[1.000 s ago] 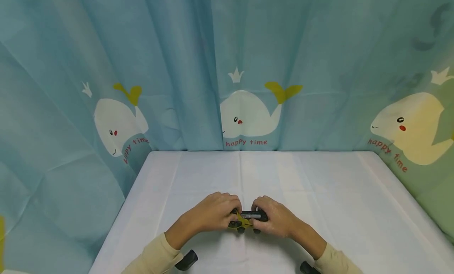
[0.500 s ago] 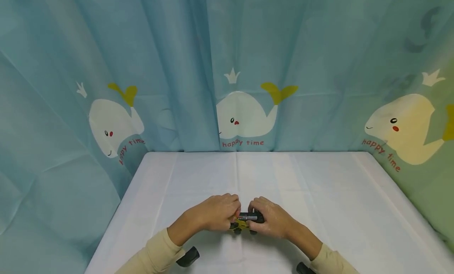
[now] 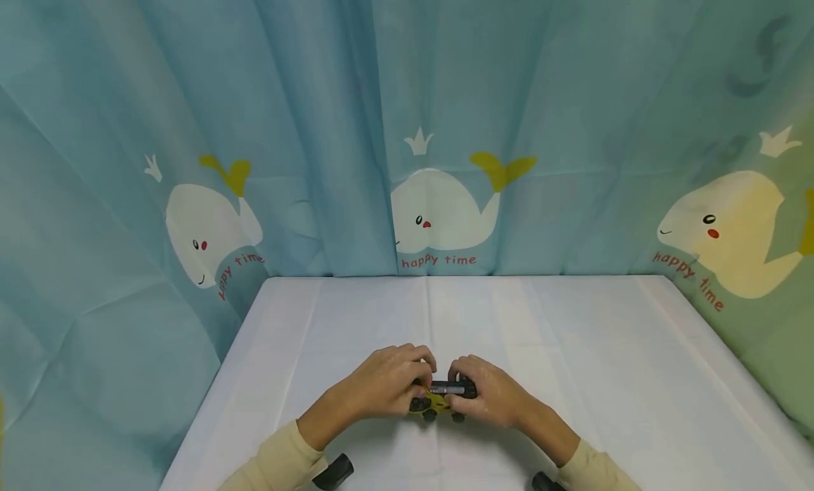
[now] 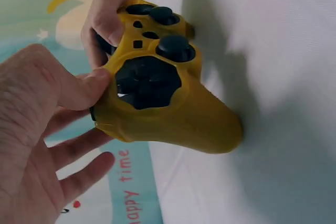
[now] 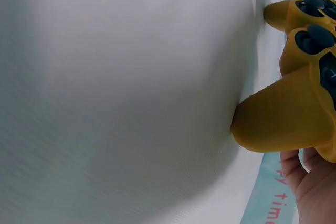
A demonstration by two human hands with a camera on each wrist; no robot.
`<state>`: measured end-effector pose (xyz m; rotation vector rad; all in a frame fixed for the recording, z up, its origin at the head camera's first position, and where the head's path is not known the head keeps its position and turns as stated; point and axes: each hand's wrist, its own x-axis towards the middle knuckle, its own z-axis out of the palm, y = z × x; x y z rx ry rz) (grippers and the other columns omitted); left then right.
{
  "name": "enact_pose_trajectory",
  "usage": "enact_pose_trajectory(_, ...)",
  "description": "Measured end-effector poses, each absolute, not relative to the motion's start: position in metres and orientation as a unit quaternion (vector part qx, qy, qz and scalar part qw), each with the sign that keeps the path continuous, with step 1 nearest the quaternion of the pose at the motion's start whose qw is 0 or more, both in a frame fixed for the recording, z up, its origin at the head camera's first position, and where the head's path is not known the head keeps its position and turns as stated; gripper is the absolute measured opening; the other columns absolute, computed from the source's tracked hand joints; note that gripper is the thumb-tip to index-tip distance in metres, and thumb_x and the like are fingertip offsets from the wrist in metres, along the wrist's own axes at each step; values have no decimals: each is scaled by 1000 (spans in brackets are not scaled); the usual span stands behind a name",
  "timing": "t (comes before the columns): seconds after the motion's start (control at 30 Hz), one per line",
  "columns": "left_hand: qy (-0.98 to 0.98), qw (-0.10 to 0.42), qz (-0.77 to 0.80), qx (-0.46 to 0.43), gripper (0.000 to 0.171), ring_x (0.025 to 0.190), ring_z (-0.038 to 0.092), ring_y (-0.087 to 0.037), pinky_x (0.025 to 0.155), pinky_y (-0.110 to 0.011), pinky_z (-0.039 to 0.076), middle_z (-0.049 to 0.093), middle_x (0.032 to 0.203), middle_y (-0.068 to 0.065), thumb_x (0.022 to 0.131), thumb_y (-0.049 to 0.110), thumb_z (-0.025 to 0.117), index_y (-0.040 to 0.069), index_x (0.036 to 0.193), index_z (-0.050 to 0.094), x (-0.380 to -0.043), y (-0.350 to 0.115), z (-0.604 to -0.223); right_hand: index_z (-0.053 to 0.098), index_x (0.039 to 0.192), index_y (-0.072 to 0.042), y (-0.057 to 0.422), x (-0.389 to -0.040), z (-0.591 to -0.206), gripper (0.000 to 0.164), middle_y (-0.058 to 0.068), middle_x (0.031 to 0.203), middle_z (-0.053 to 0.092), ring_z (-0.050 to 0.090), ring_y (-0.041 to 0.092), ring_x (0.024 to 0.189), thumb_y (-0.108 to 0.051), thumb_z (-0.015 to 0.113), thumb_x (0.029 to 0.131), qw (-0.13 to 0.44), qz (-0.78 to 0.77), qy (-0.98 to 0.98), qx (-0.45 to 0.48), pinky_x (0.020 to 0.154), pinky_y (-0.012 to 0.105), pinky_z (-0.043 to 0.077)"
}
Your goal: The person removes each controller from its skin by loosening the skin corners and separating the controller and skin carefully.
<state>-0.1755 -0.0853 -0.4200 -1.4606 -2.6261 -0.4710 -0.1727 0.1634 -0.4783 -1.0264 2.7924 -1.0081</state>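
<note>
A yellow game controller [image 3: 437, 404] with black sticks and buttons stands tipped up between both hands, its front towards me. My left hand [image 3: 388, 381] pinches one end. In the left wrist view its thumb [image 4: 89, 87] lies beside the black directional pad, with the other fingers spread behind the controller [image 4: 173, 124]. My right hand [image 3: 496, 393] grips the opposite end, near a black bar with a grey strip [image 3: 450, 388] along the upper side. In the right wrist view the handle [image 5: 283, 114] reaches the white cloth, and part of the right hand [image 5: 320, 195] shows below it.
A white cloth covers the table [image 3: 559, 335]. Blue curtains [image 3: 305, 123] with printed whales hang behind it and along both sides. Black cylindrical pieces [image 3: 333, 471] show by both sleeves near the bottom edge.
The left fingers bunch closer together half a second ago, then spread and lift slightly now, still pinching the controller. The right hand keeps its grip. The head view shifts slightly.
</note>
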Motion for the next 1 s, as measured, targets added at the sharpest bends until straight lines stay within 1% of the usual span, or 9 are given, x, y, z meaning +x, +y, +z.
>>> enact_pose_trajectory(0.2, -867, 88, -181, -455, 15, 87, 53, -11, 75, -29, 47, 60, 100, 8, 93, 8, 73, 19, 91, 62, -177, -86, -433, 60, 94, -26, 164, -181, -478, 6, -14, 82, 56, 53, 6, 71, -27, 66, 91, 30, -346, 884, -312, 60, 27, 48)
enact_pose_trajectory(0.43, -852, 218, -177, -441, 8, 98, 57, -15, 84, -36, 49, 61, 108, 5, 94, 13, 74, 17, 91, 67, -171, -89, -456, 62, 88, -28, 164, -183, -480, 6, -16, 80, 55, 52, 5, 71, -27, 67, 91, 11, -344, 876, -338, 61, 26, 47)
enact_pose_trajectory(0.5, -845, 264, -143, -443, 5, 97, 59, -16, 82, -35, 50, 61, 106, 3, 97, 14, 67, 15, 92, 67, -165, -91, -461, 62, 87, -30, 163, -182, -481, 6, -17, 81, 55, 52, 5, 72, -28, 68, 90, 4, -337, 876, -345, 61, 25, 47)
enact_pose_trajectory(0.6, -833, 332, -87, -434, 20, 92, 60, -17, 76, -33, 51, 62, 102, 0, 105, 18, 51, 11, 92, 65, -157, -92, -467, 62, 85, -31, 163, -180, -481, 8, -18, 81, 54, 51, 4, 72, -30, 68, 90, -3, -329, 879, -345, 62, 25, 46)
enact_pose_trajectory(0.7, -831, 368, -70, -412, 33, 87, 60, -18, 70, -32, 51, 60, 100, -2, 110, 24, 38, 10, 91, 62, -154, -93, -471, 61, 84, -31, 164, -179, -480, 10, -17, 81, 54, 51, 5, 72, -31, 69, 91, 0, -332, 882, -335, 62, 26, 47)
enact_pose_trajectory(0.77, -845, 351, -85, -394, 28, 84, 60, -17, 68, -33, 52, 60, 101, -2, 109, 26, 44, 12, 92, 62, -151, -98, -474, 60, 84, -31, 162, -179, -481, 11, -17, 81, 54, 51, 5, 72, -31, 69, 91, 1, -340, 880, -331, 62, 26, 47)
enact_pose_trajectory(0.83, -873, 292, -154, -360, 15, 82, 61, -14, 66, -31, 51, 60, 100, 2, 104, 25, 56, 13, 97, 61, -147, -101, -475, 60, 85, -31, 161, -179, -482, 11, -17, 80, 54, 51, 5, 71, -32, 70, 91, -1, -344, 879, -330, 62, 26, 47)
enact_pose_trajectory(0.9, -896, 179, -273, -301, 19, 81, 61, -9, 66, -29, 50, 60, 98, 6, 100, 29, 65, 13, 104, 57, -142, -103, -472, 61, 85, -30, 161, -177, -482, 11, -18, 80, 53, 51, 5, 71, -32, 71, 90, -6, -347, 878, -329, 61, 26, 46)
enact_pose_trajectory(1.0, -853, -1, -486, -190, 30, 70, 57, -10, 61, -27, 45, 61, 83, 5, 98, 32, 71, 6, 101, 56, -141, -107, -464, 61, 86, -30, 161, -175, -483, 11, -18, 81, 53, 50, 4, 72, -30, 72, 89, -17, -355, 876, -327, 61, 26, 47)
